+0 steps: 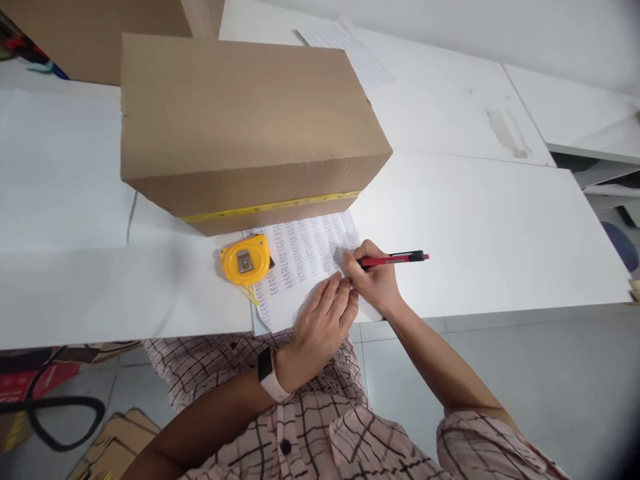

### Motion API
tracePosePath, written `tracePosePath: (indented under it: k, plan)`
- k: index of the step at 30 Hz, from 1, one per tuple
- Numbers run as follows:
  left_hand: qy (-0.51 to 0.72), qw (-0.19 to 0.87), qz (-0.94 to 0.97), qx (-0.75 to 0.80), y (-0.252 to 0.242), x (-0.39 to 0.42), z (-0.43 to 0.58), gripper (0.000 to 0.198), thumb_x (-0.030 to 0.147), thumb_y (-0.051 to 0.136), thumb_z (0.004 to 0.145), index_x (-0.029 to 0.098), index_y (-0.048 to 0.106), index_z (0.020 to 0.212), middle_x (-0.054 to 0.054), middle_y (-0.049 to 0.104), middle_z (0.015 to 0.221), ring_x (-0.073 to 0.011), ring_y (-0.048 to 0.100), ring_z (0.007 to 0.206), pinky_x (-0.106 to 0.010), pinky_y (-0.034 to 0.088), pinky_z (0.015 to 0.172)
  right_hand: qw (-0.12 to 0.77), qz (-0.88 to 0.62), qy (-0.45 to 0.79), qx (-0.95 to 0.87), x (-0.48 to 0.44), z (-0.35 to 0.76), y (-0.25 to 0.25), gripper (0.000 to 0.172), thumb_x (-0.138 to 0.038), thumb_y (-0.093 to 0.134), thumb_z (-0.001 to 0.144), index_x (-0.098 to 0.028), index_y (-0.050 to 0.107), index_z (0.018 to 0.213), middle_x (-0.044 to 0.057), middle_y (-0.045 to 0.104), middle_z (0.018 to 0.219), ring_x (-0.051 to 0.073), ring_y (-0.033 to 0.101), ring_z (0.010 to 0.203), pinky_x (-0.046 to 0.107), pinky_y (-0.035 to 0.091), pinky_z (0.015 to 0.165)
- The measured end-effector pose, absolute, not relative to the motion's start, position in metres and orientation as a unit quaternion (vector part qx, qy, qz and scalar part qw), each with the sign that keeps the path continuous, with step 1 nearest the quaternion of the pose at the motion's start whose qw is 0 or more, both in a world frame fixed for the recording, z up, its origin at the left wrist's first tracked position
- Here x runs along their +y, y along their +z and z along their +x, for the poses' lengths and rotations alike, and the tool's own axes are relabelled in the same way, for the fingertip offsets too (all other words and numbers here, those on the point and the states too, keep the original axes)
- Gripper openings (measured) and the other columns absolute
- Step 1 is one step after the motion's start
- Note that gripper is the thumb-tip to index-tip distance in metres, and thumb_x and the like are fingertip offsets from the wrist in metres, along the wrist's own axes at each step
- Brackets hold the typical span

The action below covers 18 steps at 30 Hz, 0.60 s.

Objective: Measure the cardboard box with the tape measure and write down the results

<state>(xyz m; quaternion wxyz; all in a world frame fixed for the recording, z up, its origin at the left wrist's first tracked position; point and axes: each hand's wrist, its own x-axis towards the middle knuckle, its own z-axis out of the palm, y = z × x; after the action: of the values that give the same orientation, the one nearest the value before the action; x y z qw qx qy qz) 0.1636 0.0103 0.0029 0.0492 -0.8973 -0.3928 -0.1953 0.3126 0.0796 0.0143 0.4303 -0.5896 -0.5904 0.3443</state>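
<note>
A sheet of paper (307,257) covered in columns of handwriting lies at the front of the white table. My right hand (373,280) is closed around a red and black pen (400,259), its tip hidden by the fingers at the sheet's right side. Flat on the lower part of the sheet rests my left hand (323,320), fingers stretched out and close to the right hand. A yellow tape measure (246,261) sits on the sheet's left edge, with a yellow strap hanging from it.
Behind the sheet stands a large cardboard box (245,107) with yellow tape along its lower side. Another cardboard box (100,40) is at the back left. More papers (350,50) lie behind the large box. The table's front edge (480,312) runs close to my body.
</note>
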Motion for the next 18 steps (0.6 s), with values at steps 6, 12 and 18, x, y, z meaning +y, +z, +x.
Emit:
tracePosePath:
  k: [6, 12, 18]
  plan:
    - [-0.201, 0.052, -0.895, -0.394, 0.0038, 0.0109, 0.1644, 0.031, 0.016, 0.055, 0.099, 0.007, 0.061, 0.128, -0.015, 0.068, 0.132, -0.0307, 0.061, 0.129, -0.043, 0.051, 0.111, 0.430, -0.589, 0.349, -0.588, 0.0789, 0.3131, 0.0131, 0.036, -0.030, 0.062, 0.089, -0.023, 0.039, 0.063, -0.006, 0.038, 0.055, 0.010, 0.035, 0.052, 0.026, 0.031, 0.048]
    - [-0.205, 0.047, -0.895, -0.393, 0.0023, 0.0103, 0.1640, 0.032, 0.016, 0.056, 0.099, 0.006, 0.060, 0.129, -0.017, 0.067, 0.133, -0.0310, 0.060, 0.131, -0.044, 0.049, 0.112, 0.434, -0.587, 0.347, -0.589, 0.0795, 0.3137, 0.0129, 0.036, -0.028, 0.063, 0.089, -0.023, 0.038, 0.063, -0.007, 0.037, 0.055, 0.009, 0.033, 0.052, 0.026, 0.030, 0.049]
    - [-0.199, 0.047, -0.897, -0.393, 0.0019, 0.0107, 0.1645, 0.032, 0.017, 0.056, 0.099, 0.006, 0.060, 0.129, -0.017, 0.067, 0.134, -0.0310, 0.060, 0.131, -0.044, 0.049, 0.112, 0.438, -0.591, 0.340, -0.587, 0.0794, 0.3131, 0.0139, 0.036, -0.028, 0.063, 0.089, -0.023, 0.038, 0.063, -0.007, 0.037, 0.056, 0.009, 0.034, 0.052, 0.026, 0.030, 0.049]
